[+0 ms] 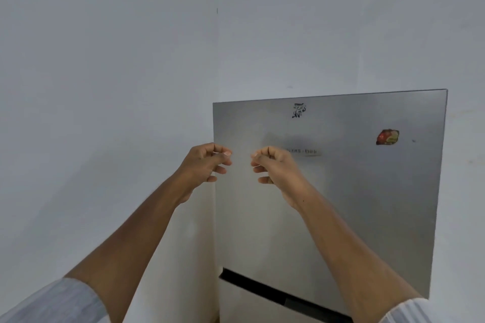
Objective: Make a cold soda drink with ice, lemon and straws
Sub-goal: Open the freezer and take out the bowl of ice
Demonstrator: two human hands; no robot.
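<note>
Steel fridge door [341,204] against pale wall. Stuck on it: red magnet [387,136] upper right, dark sticker [299,110] near top, small label [304,151] mid-door.

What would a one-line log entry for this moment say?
stage: at fridge | door: shut | left hand: empty, at door edge | right hand: empty

A home kitchen corner — a tall silver fridge [328,191] stands against plain pale walls [105,60], with a colourful magnet [387,136] and a small sticker [299,110] on its upper door.
</note>
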